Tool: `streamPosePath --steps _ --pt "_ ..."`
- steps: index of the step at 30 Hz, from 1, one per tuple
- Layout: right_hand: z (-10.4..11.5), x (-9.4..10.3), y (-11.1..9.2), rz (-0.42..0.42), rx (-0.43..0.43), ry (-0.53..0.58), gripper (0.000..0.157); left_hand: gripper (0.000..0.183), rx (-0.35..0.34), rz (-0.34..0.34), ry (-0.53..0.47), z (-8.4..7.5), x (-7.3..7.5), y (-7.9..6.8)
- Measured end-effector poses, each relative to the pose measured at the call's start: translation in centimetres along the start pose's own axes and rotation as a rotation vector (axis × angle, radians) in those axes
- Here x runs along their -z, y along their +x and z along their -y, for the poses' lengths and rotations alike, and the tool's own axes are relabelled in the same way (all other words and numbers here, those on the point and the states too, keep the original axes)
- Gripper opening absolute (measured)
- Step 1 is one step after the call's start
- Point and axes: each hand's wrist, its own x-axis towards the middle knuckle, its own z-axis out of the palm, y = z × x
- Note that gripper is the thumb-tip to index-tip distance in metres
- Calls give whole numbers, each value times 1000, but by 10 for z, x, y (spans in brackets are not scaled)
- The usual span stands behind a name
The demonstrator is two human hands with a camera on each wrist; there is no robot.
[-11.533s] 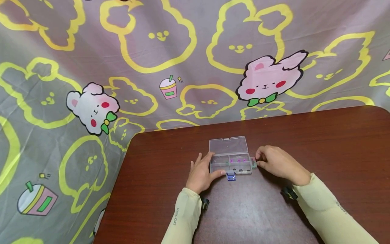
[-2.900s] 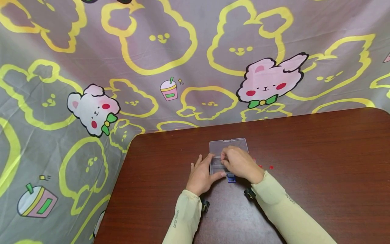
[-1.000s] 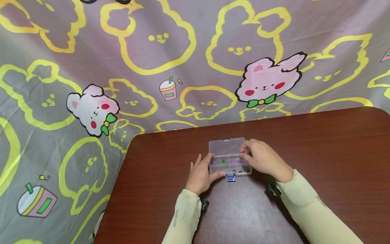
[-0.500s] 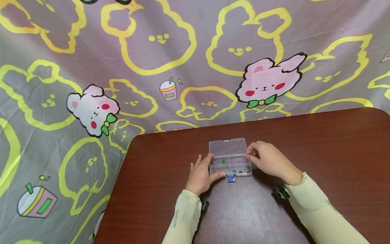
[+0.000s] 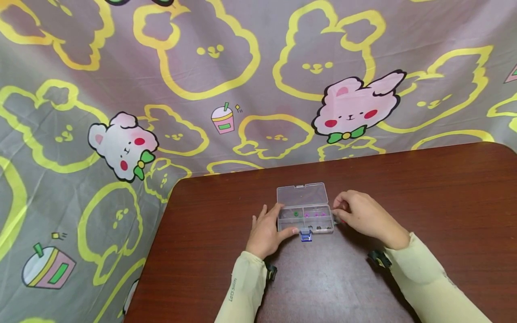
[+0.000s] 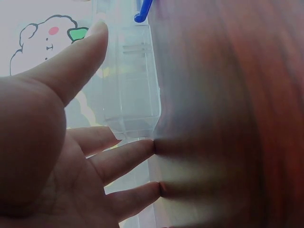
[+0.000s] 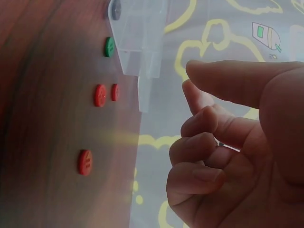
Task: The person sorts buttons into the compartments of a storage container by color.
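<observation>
A clear divided plastic box (image 5: 278, 220) lies on the table with its lid (image 5: 300, 195) folded back and a blue latch (image 5: 306, 236) at the front. My left hand (image 5: 264, 231) holds the box's left end between thumb and fingers. Inside, a green button (image 5: 296, 214) sits in the back left compartment, purple buttons (image 5: 317, 215) in the back right, and dark buttons (image 5: 319, 228) in the front right. My right hand (image 5: 367, 218) hovers just right of the box. Its thumb and index tips are slightly apart, with nothing visible between them.
Beside the box in the right wrist view lie a green button (image 7: 109, 46) and red buttons (image 7: 84, 162) on the brown table (image 5: 424, 188). In the head view my right hand mostly hides them. A patterned cloth (image 5: 258, 89) hangs behind the table.
My right hand has moved from over the box's back right corner to just right of it. A green button, absent from its compartment 11.5 seconds ago, now lies there. The left hand stays put.
</observation>
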Motion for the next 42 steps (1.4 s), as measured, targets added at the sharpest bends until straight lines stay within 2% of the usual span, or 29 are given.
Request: streamPosePath --steps 8,22,36,42 --pt "-7 -1 -3 -15 18 -5 12 77 0 1 3 0 -1 0" --pt "-11 -4 -5 49 -61 -2 16 78 9 6 5 1 -2 -1" --pt "-11 -4 -6 107 -58 -8 15 78 12 8 16 1 -2 0" --pt "-13 -7 -5 101 -57 -6 15 78 8 10 1 0 -1 0"
